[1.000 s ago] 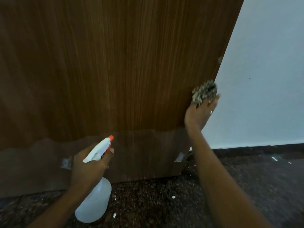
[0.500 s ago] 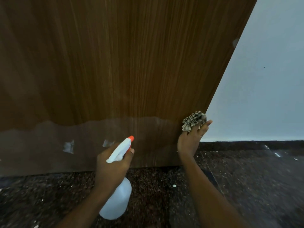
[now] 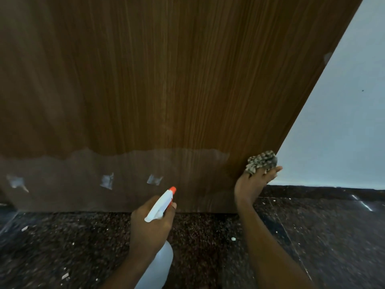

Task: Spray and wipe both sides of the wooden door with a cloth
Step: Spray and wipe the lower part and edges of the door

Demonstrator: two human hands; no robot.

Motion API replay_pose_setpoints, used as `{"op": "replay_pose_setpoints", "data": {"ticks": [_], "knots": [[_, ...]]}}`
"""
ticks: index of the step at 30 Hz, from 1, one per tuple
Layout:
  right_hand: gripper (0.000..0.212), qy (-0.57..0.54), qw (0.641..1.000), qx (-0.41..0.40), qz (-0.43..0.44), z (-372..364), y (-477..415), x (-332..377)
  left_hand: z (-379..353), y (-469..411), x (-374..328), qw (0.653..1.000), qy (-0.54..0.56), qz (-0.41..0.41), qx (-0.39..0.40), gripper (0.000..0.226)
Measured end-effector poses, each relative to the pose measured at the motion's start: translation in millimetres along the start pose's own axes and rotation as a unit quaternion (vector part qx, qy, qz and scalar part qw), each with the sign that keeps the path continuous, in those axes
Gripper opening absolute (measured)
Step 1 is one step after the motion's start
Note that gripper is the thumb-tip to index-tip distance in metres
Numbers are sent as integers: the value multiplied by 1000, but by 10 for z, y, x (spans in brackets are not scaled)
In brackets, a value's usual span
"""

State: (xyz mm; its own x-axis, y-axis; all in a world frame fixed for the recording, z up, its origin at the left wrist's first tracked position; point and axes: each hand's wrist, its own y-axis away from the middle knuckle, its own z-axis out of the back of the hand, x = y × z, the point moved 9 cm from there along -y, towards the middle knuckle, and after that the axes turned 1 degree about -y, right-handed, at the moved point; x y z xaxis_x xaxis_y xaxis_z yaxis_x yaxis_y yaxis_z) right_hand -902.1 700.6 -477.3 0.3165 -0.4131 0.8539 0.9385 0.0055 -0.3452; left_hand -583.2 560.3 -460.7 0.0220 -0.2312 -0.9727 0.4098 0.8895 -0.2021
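The brown wooden door (image 3: 166, 80) fills most of the head view, with a paler band and torn tape scraps along its bottom. My right hand (image 3: 253, 184) presses a bunched speckled cloth (image 3: 261, 161) against the door's lower right edge. My left hand (image 3: 151, 224) grips a white spray bottle (image 3: 161, 205) by its neck, with the orange nozzle pointing up and right toward the door's bottom. The bottle's translucent body hangs below my hand, over the floor.
A dark speckled stone floor (image 3: 208, 247) with small white flecks runs under the door. A pale wall (image 3: 337, 132) with a dark skirting strip stands to the right of the door's edge.
My right hand has slid the cloth down the door's right edge to near the bottom. My left hand with the bottle has moved right, closer to the right hand.
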Motion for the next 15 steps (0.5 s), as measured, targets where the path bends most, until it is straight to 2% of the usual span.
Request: {"op": "replay_pose_setpoints", "data": {"ticks": [2,4,5,6,8,10,12,13,15], "knots": [[74,64,991,-3,117,-63,77,384,68,-21,9,1000,0,-1,-6,32],[83,150,946,38,286,-305,392,622,117,-50,13,1000,-5,-7,-8,34],[90,192,915,63,349,-454,577,570,136,-57,14,1000,-7,-9,-10,34],[95,219,897,87,373,-565,714,418,155,-61,22,1000,-6,-9,-13,33],[98,235,913,103,316,-578,760,43,210,-75,46,1000,7,2,-23,25],[93,207,957,78,190,-464,620,-157,278,-97,85,999,16,16,-28,21],[85,161,981,49,93,-396,506,-66,363,-116,120,999,10,18,-34,19],[81,144,984,34,95,-392,494,110,415,-125,138,999,7,19,-39,20],[74,139,972,33,189,-496,621,589,524,-147,186,999,0,23,-49,26]]}}
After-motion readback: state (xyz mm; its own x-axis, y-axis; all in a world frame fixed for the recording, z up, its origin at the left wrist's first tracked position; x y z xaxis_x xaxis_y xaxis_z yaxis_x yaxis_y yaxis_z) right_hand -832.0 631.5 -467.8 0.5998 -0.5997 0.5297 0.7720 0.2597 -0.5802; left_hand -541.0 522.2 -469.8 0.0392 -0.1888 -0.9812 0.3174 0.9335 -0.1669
